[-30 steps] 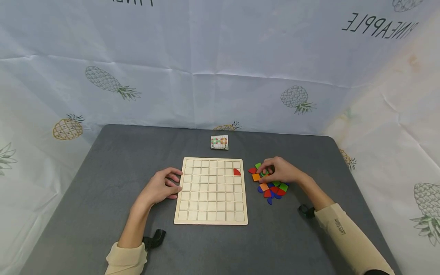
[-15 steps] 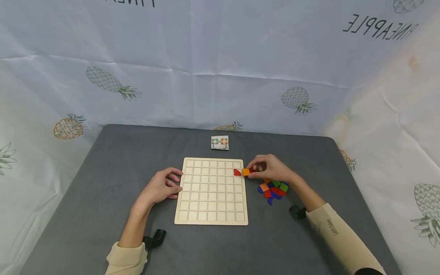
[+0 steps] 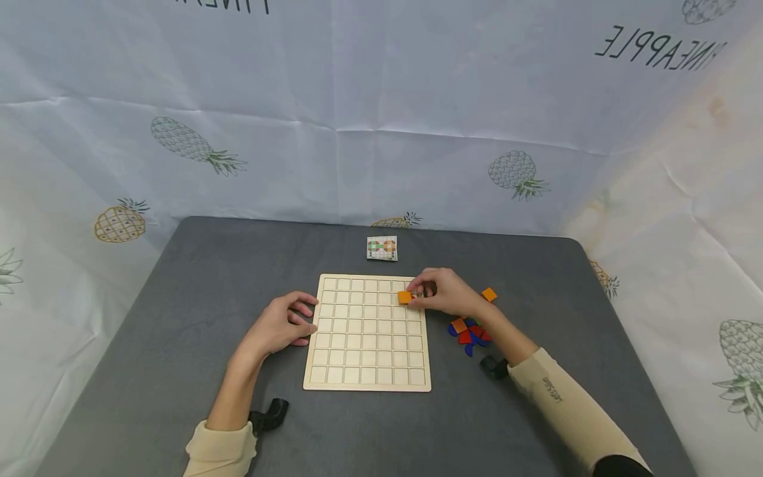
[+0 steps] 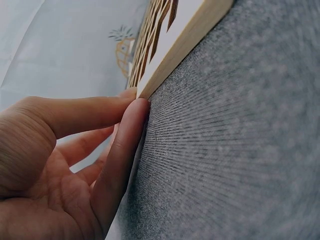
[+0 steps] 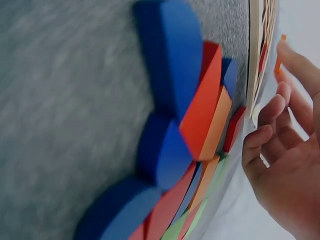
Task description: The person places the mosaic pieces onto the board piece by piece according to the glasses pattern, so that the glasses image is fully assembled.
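Note:
An orange square tile is pinched between the thumb and fingertips of my right hand, over the upper right of the wooden grid board. In the right wrist view the tile shows edge-on at the fingertips. A red quarter-round tile lies on the board, mostly hidden in the head view by my right fingers. My left hand rests its thumb and fingertips against the board's left edge; the left wrist view shows the fingertips touching the board's side.
A pile of coloured tiles, blue, red, orange and green, lies right of the board, partly under my right forearm. One orange tile sits apart behind the wrist. Beyond the board lies a small printed pattern card on the grey table.
My right hand has picked an orange tile from the pile and carried it left over the board beside the red tile. My left hand has stayed at the board's edge.

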`<action>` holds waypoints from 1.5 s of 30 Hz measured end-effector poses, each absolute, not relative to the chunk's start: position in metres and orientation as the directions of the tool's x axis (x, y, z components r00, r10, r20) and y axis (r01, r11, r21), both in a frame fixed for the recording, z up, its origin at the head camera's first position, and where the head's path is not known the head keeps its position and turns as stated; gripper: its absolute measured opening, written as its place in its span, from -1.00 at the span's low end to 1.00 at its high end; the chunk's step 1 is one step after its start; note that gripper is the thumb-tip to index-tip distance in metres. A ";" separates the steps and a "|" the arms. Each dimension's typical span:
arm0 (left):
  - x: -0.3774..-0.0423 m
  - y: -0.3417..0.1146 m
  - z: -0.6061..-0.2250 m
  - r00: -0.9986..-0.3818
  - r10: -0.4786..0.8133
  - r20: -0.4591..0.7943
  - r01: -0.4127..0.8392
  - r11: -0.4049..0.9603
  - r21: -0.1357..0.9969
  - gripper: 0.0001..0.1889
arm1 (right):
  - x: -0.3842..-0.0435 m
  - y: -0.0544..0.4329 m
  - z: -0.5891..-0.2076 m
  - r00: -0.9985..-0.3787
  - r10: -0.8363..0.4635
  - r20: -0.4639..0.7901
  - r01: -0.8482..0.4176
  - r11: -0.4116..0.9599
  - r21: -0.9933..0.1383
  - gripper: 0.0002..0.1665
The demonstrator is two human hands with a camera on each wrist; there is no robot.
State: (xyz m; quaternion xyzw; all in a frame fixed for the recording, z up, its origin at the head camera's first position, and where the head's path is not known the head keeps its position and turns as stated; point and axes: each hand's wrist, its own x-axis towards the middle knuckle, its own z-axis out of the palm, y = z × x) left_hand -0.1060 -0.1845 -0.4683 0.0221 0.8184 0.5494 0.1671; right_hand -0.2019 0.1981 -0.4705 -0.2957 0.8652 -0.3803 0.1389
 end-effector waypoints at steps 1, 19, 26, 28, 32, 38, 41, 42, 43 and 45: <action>-0.106 -0.184 -0.469 -0.943 0.216 -0.254 -0.153 0.395 0.906 -0.44 | -0.201 0.196 -0.470 -0.788 -0.615 -0.021 -0.404 0.542 -0.737 -0.72; -0.105 -0.184 -0.471 -0.943 0.209 -0.259 -0.159 0.401 0.902 -0.44 | -0.198 0.182 -0.475 -0.809 -0.585 -0.054 -0.423 0.644 -0.638 -0.68; -0.108 -0.183 -0.473 -0.941 0.196 -0.275 -0.176 0.411 0.894 -0.47 | -0.199 0.188 -0.471 -0.789 -0.613 -0.033 -0.440 0.602 -0.666 -0.66; -0.109 -0.183 -0.474 -0.942 0.190 -0.278 -0.182 0.408 0.895 -0.47 | -0.200 0.192 -0.469 -0.791 -0.612 -0.032 -0.432 0.594 -0.678 -0.66; -0.108 -0.183 -0.473 -0.941 0.193 -0.278 -0.182 0.406 0.896 -0.47 | -0.202 0.203 -0.464 -0.804 -0.593 -0.042 -0.405 0.598 -0.691 -0.65; -0.107 -0.184 -0.472 -0.941 0.205 -0.267 -0.168 0.403 0.900 -0.45 | -0.206 0.222 -0.459 -0.827 -0.561 -0.037 -0.387 0.616 -0.687 -0.63; -0.106 -0.185 -0.471 -0.943 0.212 -0.257 -0.155 0.402 0.902 -0.43 | -0.207 0.232 -0.460 -0.828 -0.558 -0.045 -0.385 0.627 -0.677 -0.63; -0.106 -0.185 -0.470 -0.943 0.214 -0.255 -0.153 0.400 0.903 -0.43 | -0.207 0.234 -0.461 -0.827 -0.560 -0.050 -0.385 0.629 -0.675 -0.63; -0.106 -0.185 -0.470 -0.943 0.215 -0.254 -0.152 0.399 0.904 -0.42 | -0.207 0.237 -0.462 -0.826 -0.560 -0.054 -0.386 0.634 -0.670 -0.63; -0.106 -0.185 -0.471 -0.943 0.219 -0.252 -0.149 0.398 0.905 -0.42 | -0.206 0.241 -0.463 -0.825 -0.562 -0.063 -0.387 0.643 -0.661 -0.63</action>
